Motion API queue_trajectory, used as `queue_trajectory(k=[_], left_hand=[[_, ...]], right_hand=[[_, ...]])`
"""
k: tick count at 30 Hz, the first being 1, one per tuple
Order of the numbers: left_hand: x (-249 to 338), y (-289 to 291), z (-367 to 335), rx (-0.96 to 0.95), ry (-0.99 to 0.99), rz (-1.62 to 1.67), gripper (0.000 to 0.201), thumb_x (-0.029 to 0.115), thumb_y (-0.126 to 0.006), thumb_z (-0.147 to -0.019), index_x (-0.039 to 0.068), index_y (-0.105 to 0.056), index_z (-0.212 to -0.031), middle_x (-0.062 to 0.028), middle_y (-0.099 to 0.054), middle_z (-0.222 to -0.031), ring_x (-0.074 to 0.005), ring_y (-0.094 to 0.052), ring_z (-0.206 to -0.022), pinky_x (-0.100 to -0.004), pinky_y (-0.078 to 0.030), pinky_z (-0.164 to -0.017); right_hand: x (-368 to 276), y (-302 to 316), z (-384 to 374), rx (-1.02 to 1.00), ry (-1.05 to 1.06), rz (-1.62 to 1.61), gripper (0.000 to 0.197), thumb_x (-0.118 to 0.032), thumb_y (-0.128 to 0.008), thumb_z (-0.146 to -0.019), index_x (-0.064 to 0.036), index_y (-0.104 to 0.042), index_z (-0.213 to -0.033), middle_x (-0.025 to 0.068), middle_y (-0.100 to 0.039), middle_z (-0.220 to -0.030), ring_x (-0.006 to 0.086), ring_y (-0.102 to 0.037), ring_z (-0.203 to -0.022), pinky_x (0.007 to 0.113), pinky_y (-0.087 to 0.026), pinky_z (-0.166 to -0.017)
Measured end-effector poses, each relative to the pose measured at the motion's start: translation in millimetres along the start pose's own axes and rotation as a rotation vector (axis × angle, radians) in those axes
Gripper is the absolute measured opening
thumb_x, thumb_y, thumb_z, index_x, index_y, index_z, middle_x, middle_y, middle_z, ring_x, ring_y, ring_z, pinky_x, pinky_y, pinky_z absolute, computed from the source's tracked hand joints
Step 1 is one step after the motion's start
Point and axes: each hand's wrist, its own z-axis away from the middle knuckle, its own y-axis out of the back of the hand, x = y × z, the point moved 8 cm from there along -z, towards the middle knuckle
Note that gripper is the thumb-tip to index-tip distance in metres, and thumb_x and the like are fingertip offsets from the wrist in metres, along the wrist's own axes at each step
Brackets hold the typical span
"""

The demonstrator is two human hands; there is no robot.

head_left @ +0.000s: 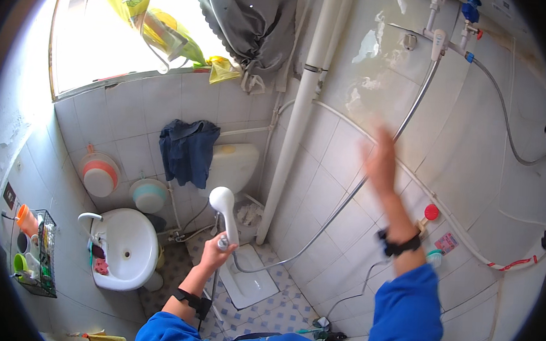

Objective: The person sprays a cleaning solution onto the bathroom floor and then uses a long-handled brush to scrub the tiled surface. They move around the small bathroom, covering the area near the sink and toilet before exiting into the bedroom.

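My left hand grips the handle of a white shower head, held upright above the floor toilet. Its grey metal hose runs from the handle up across the tiled wall to the tap fitting at the top right. My right hand is raised and blurred in front of the white tiled wall, fingers apart, holding nothing, close to the hose. Both wrists wear black bands and both arms have blue sleeves.
A white squat toilet sits in the floor below. A white sink stands at left, beside a wire rack with bottles. A cistern, a blue cloth, a white vertical pipe and a red valve are on the walls.
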Motion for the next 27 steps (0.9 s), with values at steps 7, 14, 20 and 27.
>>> queue_trajectory(k=[7,14,20,27], left_hand=[[35,-31,33,-0.094,-0.009,-0.178,0.040,0.025,-0.074,-0.082,0.014,-0.064,-0.118,-0.0204,-0.068,-0.083,-0.0408,-0.066,-0.081,-0.0450,-0.053,-0.066],[33,-38,60,-0.136,-0.105,-0.151,0.058,0.015,-0.077,-0.082,0.008,-0.055,-0.135,-0.0109,-0.072,-0.108,-0.0269,-0.071,-0.092,-0.0349,-0.055,-0.077],[-24,15,115,-0.269,0.015,-0.052,0.048,0.000,-0.072,-0.080,0.006,-0.061,-0.125,-0.0115,-0.073,-0.103,-0.0185,-0.070,-0.079,-0.0292,-0.054,-0.072],[-76,46,180,-0.274,0.149,0.044,0.041,-0.002,-0.071,-0.077,0.004,-0.064,-0.118,-0.0093,-0.073,-0.098,-0.0113,-0.061,-0.064,-0.0255,-0.051,-0.064]], right_hand=[[-218,-180,252,-0.930,-0.496,-0.763,0.062,-0.049,-0.065,-0.089,0.0029,-0.053,-0.122,0.0268,-0.057,-0.116,0.0403,-0.063,-0.101,0.044,-0.051,-0.086],[-179,-130,264,-0.756,-0.568,-0.607,0.042,-0.038,-0.063,-0.091,0.0006,-0.054,-0.105,0.0241,-0.064,-0.097,0.0433,-0.064,-0.088,0.050,-0.051,-0.076],[13,10,262,-0.486,-0.824,-0.261,0.032,-0.029,-0.059,-0.095,-0.0023,-0.049,-0.108,0.0152,-0.063,-0.089,0.0286,-0.065,-0.082,0.041,-0.051,-0.072],[162,124,208,-0.383,-0.758,0.179,0.034,-0.025,-0.059,-0.094,0.0044,-0.050,-0.108,0.0249,-0.060,-0.106,0.0380,-0.061,-0.098,0.044,-0.048,-0.086]])
